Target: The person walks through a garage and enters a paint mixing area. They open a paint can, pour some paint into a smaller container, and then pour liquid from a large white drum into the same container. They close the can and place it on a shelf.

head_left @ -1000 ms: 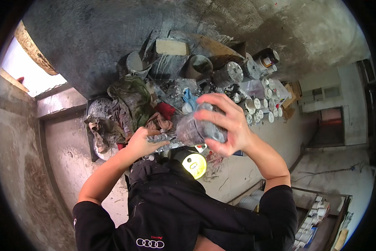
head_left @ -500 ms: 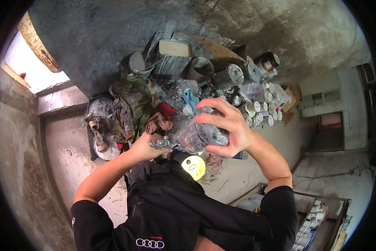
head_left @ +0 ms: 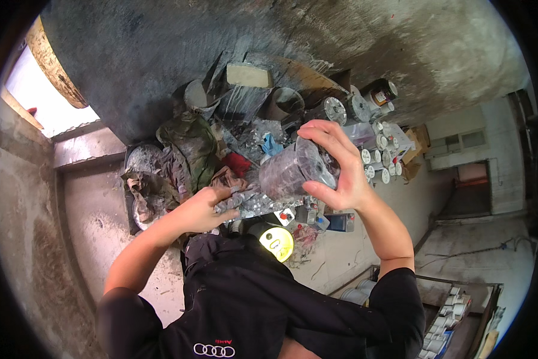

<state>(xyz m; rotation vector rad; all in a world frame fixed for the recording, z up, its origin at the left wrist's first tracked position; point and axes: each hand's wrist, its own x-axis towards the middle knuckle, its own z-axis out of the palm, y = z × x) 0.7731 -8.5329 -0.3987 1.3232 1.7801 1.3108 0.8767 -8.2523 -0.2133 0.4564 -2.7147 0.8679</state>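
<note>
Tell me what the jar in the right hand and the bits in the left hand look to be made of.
The jar in the right hand looks like clear plastic or glass, clouded with grey dust: dark contents show through its wall. The bits at the left hand look like dull grey metal pieces, judging by their silvery sheen, though they are too small to be sure.

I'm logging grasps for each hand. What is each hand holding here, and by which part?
The right hand grips a dusty clear plastic container around its side wall. The left hand closes its fingertips on small grey metal pieces; the exact hold is unclear.
</note>
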